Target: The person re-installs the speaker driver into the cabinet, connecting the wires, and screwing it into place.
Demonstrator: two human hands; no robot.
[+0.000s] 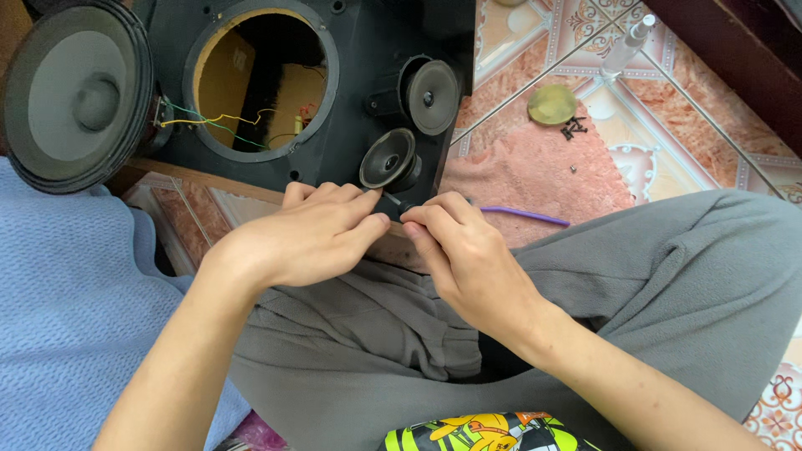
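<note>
Black tweeter [388, 159] above both hands' fingers [355, 209], pinched on a purple-handled tool [525, 216] (woofer [79, 96] aside).

Black speaker cabinet [351, 125], purple wire [526, 216], grey trousers [668, 276].

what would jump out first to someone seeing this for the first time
The black speaker cabinet at top centre, its big round opening showing coloured wires, with the large woofer pulled out to its left. Just below, the left hand and right hand meet at a small tweeter on the cabinet's lower edge, the right hand holding a purple-handled tool.
</note>
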